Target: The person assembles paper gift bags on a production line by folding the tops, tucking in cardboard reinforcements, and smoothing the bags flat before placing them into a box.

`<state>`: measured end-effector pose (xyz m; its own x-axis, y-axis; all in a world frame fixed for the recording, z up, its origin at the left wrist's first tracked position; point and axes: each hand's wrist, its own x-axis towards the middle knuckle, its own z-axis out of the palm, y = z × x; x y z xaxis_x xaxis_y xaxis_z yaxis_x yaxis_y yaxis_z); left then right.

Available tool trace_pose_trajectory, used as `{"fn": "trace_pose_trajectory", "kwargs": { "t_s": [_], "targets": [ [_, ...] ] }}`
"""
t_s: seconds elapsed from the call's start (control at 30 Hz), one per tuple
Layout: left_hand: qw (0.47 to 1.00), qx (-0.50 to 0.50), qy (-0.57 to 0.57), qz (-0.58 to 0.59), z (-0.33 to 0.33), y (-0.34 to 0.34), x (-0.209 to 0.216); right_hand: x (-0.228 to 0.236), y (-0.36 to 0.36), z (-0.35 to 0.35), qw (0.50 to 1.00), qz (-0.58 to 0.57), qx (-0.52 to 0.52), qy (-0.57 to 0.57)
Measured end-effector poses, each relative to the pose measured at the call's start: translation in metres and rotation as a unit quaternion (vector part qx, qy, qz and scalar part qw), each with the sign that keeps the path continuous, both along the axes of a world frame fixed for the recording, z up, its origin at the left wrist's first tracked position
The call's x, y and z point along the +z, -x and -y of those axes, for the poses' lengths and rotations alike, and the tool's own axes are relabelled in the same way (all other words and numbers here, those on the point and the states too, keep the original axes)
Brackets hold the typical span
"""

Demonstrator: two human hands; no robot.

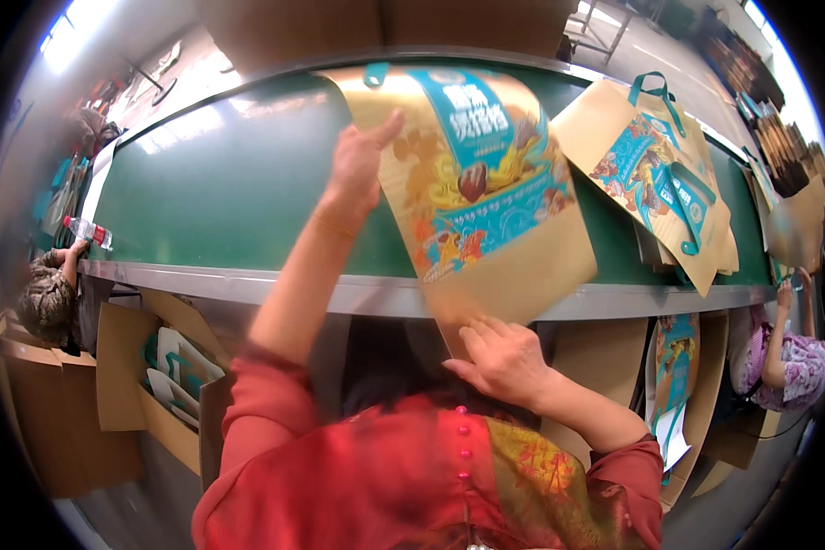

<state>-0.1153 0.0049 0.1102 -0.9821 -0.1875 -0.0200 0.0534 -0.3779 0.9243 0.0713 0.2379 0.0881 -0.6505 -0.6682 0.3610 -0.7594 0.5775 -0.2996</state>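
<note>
A flat gold paper gift bag (513,266) with a teal printed panel and pictures of nuts is held up at a tilt over the green work surface. My left hand (362,160) grips its left edge near the top, thumb on the printed face. Down at the lower corner, my right hand (504,359) closes on the bottom edge of the same bag. A short teal handle piece (376,73) shows at the bag's top edge; the back of the bag is hidden.
More gold bags with teal handles (651,179) lie stacked at right on the green conveyor belt (220,197). Open cartons (119,376) stand below its metal edge. A person at far left holds a bottle (87,233); another person (788,367) works at far right.
</note>
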Motion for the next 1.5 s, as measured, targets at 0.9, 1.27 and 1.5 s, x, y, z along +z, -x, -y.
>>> {"fn": "trace_pose_trajectory", "kwargs": {
  "t_s": [0.9, 1.27, 1.5],
  "targets": [
    [0.636, -0.089, 0.72, -0.264, 0.108, 0.098, -0.143, -0.029, 0.093, -0.089, 0.871, 0.25, -0.326, 0.269],
    [0.854, 0.057, 0.518, 0.003, 0.059, -0.022, -0.17, -0.138, 0.225, -0.1, 0.872, 0.335, -0.308, 0.181],
    [0.939, 0.043, 0.312, 0.138, 0.042, -0.031, -0.156, -0.152, 0.228, -0.111, 0.762, 0.453, -0.322, 0.331]
  ]
}}
